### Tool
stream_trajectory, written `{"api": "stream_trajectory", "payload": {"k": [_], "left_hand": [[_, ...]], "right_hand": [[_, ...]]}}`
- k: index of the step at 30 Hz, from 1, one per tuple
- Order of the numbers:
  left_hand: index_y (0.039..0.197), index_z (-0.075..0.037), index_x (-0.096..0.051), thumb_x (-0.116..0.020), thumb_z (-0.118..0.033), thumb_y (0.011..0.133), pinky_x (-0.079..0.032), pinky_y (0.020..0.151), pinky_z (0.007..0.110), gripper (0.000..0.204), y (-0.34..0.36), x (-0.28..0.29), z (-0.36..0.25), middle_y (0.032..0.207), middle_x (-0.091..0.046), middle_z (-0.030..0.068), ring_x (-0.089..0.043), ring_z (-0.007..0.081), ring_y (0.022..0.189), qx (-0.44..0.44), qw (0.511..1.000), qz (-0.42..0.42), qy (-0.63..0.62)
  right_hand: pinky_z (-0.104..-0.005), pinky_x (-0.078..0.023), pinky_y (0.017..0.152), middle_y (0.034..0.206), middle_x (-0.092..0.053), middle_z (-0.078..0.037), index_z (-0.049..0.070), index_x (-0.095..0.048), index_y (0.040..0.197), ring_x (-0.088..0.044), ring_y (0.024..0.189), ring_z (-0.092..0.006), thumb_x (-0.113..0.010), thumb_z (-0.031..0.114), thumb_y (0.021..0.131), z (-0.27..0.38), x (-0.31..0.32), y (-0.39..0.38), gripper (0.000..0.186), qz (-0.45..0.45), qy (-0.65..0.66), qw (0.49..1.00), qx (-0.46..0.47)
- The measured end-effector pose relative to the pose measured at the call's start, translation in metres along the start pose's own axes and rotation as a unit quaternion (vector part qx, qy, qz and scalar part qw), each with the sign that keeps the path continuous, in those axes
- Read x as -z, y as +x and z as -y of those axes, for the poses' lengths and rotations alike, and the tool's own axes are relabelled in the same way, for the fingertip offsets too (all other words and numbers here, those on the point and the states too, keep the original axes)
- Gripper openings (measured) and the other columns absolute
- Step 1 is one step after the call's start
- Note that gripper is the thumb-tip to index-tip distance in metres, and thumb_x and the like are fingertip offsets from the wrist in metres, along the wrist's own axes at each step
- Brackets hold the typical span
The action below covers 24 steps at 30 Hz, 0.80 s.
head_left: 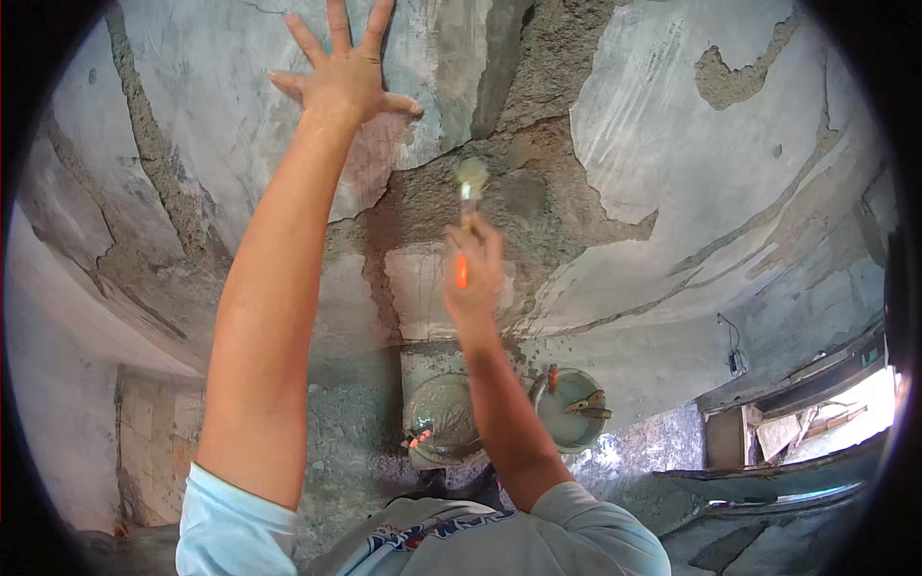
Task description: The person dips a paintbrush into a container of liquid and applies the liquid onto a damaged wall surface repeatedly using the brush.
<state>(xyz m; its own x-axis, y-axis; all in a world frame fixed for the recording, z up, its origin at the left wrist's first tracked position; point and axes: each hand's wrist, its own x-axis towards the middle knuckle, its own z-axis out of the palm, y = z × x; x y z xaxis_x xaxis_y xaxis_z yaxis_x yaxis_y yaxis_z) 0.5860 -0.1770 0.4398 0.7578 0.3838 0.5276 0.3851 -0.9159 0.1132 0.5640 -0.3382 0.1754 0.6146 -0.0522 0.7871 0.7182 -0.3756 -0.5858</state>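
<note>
My left hand (346,82) lies flat against the cracked grey wall (230,115), fingers spread wide, near the top of the view. Lower and to the right, my right hand (475,274) is closed around a paintbrush (468,192), blurred by motion. An orange part of its handle shows at my palm. The pale bristles point up, over a rough brown strip (509,192) where the smooth coating is broken away. Whether the bristles touch that strip I cannot tell.
Below my hands stand a round container (437,384) with wet grey contents and an orange-handled tool (420,439), and a bucket (567,447) of cloudy liquid with tools leaning in it. A thin cable (736,346) hangs at right, above an opening (836,422) with bright light.
</note>
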Motion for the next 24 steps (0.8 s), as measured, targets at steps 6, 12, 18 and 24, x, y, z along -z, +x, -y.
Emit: {"api": "stream_trajectory", "payload": {"k": [6,12,18,24], "left_hand": [[0.168,-0.041,-0.004,-0.1,-0.057,0.045,-0.019,0.106,0.09,0.156,-0.002,0.001,0.002,0.172,0.027,0.0144,0.02,0.0537,0.155,-0.007,1.0,0.002,-0.007],[0.168,-0.04,-0.002,-0.1,-0.057,0.045,-0.019,0.106,0.09,0.158,0.0,0.002,0.002,0.171,0.029,0.0146,0.02,0.0545,0.154,-0.005,1.0,0.001,-0.006],[0.167,-0.04,0.001,-0.1,-0.057,0.045,-0.019,0.105,0.091,0.16,0.001,-0.002,-0.014,0.171,0.03,0.0148,0.02,0.055,0.154,-0.012,1.0,0.001,-0.018],[0.165,-0.051,-0.004,-0.095,-0.07,0.049,-0.013,0.093,0.098,0.149,0.019,-0.053,0.039,0.173,0.023,0.0144,0.022,0.0623,0.15,-0.124,0.974,-0.188,-0.032]], "right_hand": [[-0.0412,-0.059,0.086,0.127,-0.07,-0.011,0.016,-0.076,0.113,-0.071,0.111,-0.0323,-0.071,0.01,0.095,0.0,-0.024,-0.046,0.019,0.141,0.171,0.975,0.017],[-0.0353,-0.054,0.093,0.119,-0.073,-0.014,0.001,-0.073,0.118,-0.069,0.111,-0.0241,-0.066,0.0,0.096,-0.074,0.026,-0.014,0.022,-0.064,0.12,0.99,-0.04],[-0.0313,-0.055,0.069,0.108,-0.074,-0.008,0.001,-0.074,0.115,-0.065,0.075,-0.0137,-0.063,0.006,0.101,-0.18,0.128,-0.106,0.018,-0.176,0.04,0.945,-0.274],[-0.0561,-0.056,0.081,0.101,-0.075,-0.023,0.004,-0.074,0.108,-0.072,0.093,-0.0464,-0.061,0.03,0.096,-0.181,0.246,-0.209,0.031,0.019,-0.307,0.844,-0.439]]}}
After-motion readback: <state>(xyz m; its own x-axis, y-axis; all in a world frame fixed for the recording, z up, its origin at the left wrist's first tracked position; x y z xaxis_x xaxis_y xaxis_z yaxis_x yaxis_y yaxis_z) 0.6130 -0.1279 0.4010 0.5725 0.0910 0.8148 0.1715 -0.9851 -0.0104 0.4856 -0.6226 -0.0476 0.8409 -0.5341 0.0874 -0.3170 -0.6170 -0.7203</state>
